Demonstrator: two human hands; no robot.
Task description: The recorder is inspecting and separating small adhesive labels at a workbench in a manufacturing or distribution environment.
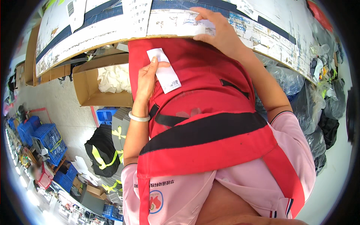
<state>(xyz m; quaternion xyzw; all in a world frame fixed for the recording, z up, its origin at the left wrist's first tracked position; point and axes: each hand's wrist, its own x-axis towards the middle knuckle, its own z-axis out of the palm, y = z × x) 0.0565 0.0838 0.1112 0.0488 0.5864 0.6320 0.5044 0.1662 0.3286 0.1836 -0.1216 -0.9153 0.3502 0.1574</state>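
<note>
My left hand (147, 79) is closed on a narrow white paper label (168, 75), thumb pressed on its face, in front of my red apron (210, 78). Small dark print shows at the label's lower end. Over the front edge of the worktable (168, 24), my right hand (220, 32) is spread, with the thumb low by the edge and the index finger stretched out above it. A pale patch lies on the table between thumb and fingers; whether it is a separate paper I cannot tell. Printed white sheets (137, 13) lie on the table to the left of that hand.
Below the table on the left stands an open cardboard box (84, 84) with cream-coloured pieces (114, 78) in it. Dark bundles with yellow-green ties (102, 153) sit beside me. Blue crates (50, 140) stand further left; filled plastic bags (309, 107) crowd the right.
</note>
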